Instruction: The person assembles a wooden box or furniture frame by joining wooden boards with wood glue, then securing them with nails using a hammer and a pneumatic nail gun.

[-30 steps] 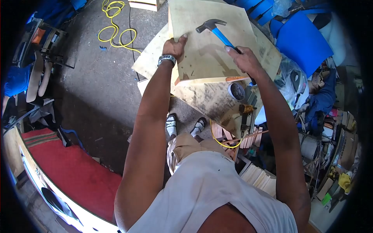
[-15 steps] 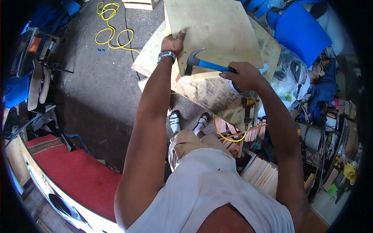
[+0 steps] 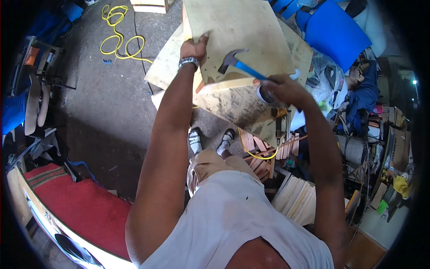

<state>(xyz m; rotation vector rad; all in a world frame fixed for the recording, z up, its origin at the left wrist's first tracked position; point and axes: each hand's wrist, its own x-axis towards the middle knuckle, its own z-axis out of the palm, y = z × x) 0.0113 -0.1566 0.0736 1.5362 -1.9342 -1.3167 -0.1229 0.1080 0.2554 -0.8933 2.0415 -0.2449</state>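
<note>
My left hand (image 3: 193, 50), with a metal watch at the wrist, grips the left edge of a plywood box (image 3: 242, 38), thumb on its top face and fingers down the side. My right hand (image 3: 286, 92) is closed around the handle of a claw hammer (image 3: 246, 68) with a blue shaft. Its head is above the panel near the front edge, apparently clear of the wood. Under the box lies a larger stained plywood sheet (image 3: 228, 106). A round can or roll (image 3: 265, 94) is partly hidden behind my right hand.
A nail gun (image 3: 280, 120) rests on the sheet's right corner, a yellow hose (image 3: 264, 158) beneath it. More yellow hose (image 3: 117, 42) coils on the floor. Wood strips (image 3: 293, 199) are stacked at lower right; plastic bags (image 3: 329, 83) and clutter lie right. A red-covered surface (image 3: 80, 201) is at lower left.
The hammer head has risen and moved right, away from the box's front left corner, its handle now tilting more steeply. My left hand keeps its hold on the box edge. The view has shifted slightly.
</note>
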